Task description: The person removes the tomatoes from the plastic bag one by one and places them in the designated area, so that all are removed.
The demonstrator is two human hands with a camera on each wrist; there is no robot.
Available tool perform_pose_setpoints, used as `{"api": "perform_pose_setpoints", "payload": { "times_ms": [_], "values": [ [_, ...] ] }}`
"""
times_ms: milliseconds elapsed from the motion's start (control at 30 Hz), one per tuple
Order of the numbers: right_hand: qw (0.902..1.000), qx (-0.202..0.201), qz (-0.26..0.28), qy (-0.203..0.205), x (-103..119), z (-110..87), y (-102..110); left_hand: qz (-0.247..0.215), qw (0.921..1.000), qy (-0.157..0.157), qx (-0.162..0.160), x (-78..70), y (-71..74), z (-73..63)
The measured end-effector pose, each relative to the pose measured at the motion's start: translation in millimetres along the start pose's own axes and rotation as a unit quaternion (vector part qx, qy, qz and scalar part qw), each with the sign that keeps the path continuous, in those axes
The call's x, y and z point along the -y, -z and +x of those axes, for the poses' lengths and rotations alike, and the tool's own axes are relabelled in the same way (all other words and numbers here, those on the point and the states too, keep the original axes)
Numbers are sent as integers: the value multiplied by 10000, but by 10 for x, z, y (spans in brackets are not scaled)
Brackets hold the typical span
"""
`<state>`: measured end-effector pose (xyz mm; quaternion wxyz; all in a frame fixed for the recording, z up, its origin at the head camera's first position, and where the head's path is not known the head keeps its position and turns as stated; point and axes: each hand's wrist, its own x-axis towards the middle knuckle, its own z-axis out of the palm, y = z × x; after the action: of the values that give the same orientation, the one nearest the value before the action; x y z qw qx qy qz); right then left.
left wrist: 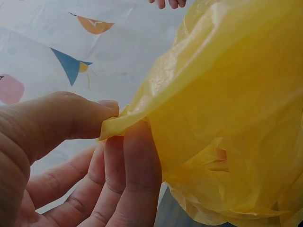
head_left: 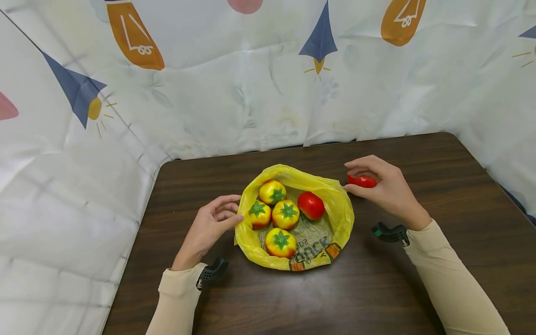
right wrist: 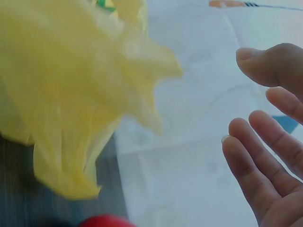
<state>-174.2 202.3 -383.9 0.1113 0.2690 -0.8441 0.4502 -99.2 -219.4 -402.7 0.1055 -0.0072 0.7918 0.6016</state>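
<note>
A yellow plastic bag [head_left: 344, 218] stands on the table with its mouth spread wide. Inside lie several toy fruits [head_left: 285, 214], yellow-red with green star-shaped leaves, and one smooth red fruit [head_left: 311, 205]. My left hand [head_left: 211, 225] pinches the bag's left rim between thumb and fingers, as the left wrist view shows closely. Just off the right rim is my right hand [head_left: 383, 184], its thumb and fingers apart with nothing between them in the right wrist view. Another red object [head_left: 363, 181] sits on the table behind that hand, partly hidden by it; its kind is unclear.
The dark wooden table [head_left: 201, 177] reaches back to a white patterned cloth [head_left: 217, 102] hanging behind and at the sides. Each wrist wears a black strap-mounted device, such as the right one [head_left: 390, 232].
</note>
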Motion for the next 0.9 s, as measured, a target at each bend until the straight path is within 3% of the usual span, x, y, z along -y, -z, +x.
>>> {"api": "perform_pose_setpoints", "payload": {
  "times_ms": [400,667,900],
  "values": [
    [9963,441,4,731,245,135,-278,-45,10000,-11,-27,12,18,-20],
    [9933,809,522,644,312,178,-475,-67,9999,-74,13,17,9,-17],
    [9908,1150,126,702,340,177,-642,-13,10000,-81,14,13,0,-7]
  ]
}}
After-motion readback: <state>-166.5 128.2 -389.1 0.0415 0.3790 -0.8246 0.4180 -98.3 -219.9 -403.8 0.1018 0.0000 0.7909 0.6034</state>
